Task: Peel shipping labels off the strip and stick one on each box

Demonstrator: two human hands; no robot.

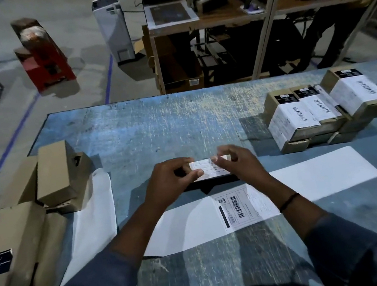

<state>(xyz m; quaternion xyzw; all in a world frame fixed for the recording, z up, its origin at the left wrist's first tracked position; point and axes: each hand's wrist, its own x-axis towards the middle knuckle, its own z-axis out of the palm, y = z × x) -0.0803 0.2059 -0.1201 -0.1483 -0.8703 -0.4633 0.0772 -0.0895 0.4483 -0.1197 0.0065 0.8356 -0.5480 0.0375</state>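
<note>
The left hand [171,180] curls round one box [213,180]; the right hand [238,164] pinches its label [212,171]. Three labelled boxes [290,118] stand at the right. One barcode label [236,206] shows on the strip [312,172].

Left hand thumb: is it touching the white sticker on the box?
Touching. In the head view the thumb of the left hand lies right on the label atop the box.

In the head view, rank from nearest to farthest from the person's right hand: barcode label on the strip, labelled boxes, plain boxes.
1. Barcode label: on the strip, close by the right hand.
2. Labelled boxes: off to the right.
3. Plain boxes: far left.
</note>
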